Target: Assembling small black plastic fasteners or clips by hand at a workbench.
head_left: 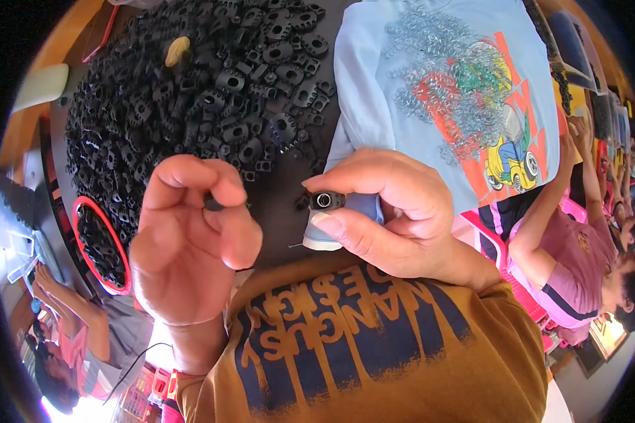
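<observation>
My right hand (395, 211) pinches a small black plastic piece (337, 200) between thumb and forefinger. A silver coil ring, like a spring end, shows in its round opening. Beside it, my left hand (190, 229) is raised palm up, its fingers curled and the thumb close to the forefinger. Whether something small sits in that pinch is hidden. Beyond my left hand spreads a large heap of black plastic parts (190, 106), many with round holes. Past my right hand, a loose pile of metal coil springs (444, 84) lies on a light blue printed cloth (367, 63).
The dark tabletop (279, 204) shows between heap and cloth. A peanut-shaped tan object (178, 51) rests on the heap. A red-rimmed basket (125, 271) of black parts stands at the left edge. Other people sit on both sides, one in a pink shirt (568, 264) at right.
</observation>
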Action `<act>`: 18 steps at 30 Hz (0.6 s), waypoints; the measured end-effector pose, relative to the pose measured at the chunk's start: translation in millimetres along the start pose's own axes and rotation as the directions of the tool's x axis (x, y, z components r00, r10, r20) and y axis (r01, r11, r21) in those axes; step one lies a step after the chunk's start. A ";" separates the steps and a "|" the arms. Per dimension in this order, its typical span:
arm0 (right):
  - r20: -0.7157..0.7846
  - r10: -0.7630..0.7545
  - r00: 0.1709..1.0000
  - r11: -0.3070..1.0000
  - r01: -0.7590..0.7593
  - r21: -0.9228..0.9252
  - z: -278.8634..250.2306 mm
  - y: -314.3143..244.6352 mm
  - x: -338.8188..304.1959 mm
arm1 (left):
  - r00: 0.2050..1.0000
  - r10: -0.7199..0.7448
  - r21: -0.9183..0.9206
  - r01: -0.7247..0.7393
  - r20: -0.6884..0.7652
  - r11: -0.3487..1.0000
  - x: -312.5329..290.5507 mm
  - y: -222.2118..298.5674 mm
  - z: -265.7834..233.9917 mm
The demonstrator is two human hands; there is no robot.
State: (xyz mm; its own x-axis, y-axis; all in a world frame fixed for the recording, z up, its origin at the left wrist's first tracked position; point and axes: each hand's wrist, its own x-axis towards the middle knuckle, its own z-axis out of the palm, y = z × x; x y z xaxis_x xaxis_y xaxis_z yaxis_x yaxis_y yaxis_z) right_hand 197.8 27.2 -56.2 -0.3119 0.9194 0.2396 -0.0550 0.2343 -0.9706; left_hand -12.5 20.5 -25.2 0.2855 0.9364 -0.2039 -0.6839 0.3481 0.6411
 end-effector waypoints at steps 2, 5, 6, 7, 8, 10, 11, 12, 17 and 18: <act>-0.034 0.024 0.999 1.000 -0.024 0.007 1.9 -0.3 -0.4 | 1.000 -0.017 -0.042 0.018 0.014 0.999 -0.6 5.3 -7.2; -0.043 0.034 0.998 0.999 -0.032 0.031 2.3 0.7 -1.3 | 0.996 0.055 0.240 -0.037 -0.068 0.970 -6.7 6.5 -12.0; -0.047 0.038 0.998 0.999 -0.037 0.035 2.1 0.8 -1.5 | 0.990 0.097 0.377 -0.054 -0.099 0.925 -9.4 6.3 -12.3; -0.050 0.042 0.998 0.998 -0.040 0.040 2.6 0.6 -1.4 | 0.936 0.223 0.646 0.005 -0.272 0.763 -13.0 3.1 0.7; -0.048 0.043 0.998 0.998 -0.041 0.042 4.2 0.8 -1.9 | 0.941 0.284 0.832 -0.006 -0.182 0.555 -13.6 0.6 6.2; -0.112 0.075 0.991 0.992 -0.063 0.112 8.2 1.9 -3.7 | 0.943 0.318 0.984 -0.142 0.100 0.110 -14.0 -2.9 5.0; -0.111 0.075 0.991 0.992 -0.062 0.112 8.8 2.0 -4.1 | 0.934 0.315 0.985 -0.175 0.169 -0.007 -13.2 -6.9 3.6; -0.113 0.072 0.991 0.992 -0.060 0.107 9.1 2.0 -4.4 | 0.923 0.304 0.970 -0.207 0.236 -0.124 -12.2 -10.7 4.6; -0.111 0.124 0.986 0.983 -0.106 0.152 9.6 -0.4 -4.4 | 0.931 0.328 0.954 -0.062 0.162 -0.293 -4.4 -15.7 3.8; -0.109 0.139 0.984 0.979 -0.119 0.166 9.5 -1.0 -4.4 | 0.931 0.329 0.954 -0.062 0.161 -0.292 -3.3 -16.7 3.1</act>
State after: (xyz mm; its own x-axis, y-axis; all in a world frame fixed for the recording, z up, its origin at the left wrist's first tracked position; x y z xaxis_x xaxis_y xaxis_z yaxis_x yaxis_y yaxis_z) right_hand 190.2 19.9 -56.5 -0.2111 0.9720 0.1037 -0.1742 0.0669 -0.9824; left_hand 0.0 11.5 -32.9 0.1490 0.9789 0.1401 0.8230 -0.2013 0.5312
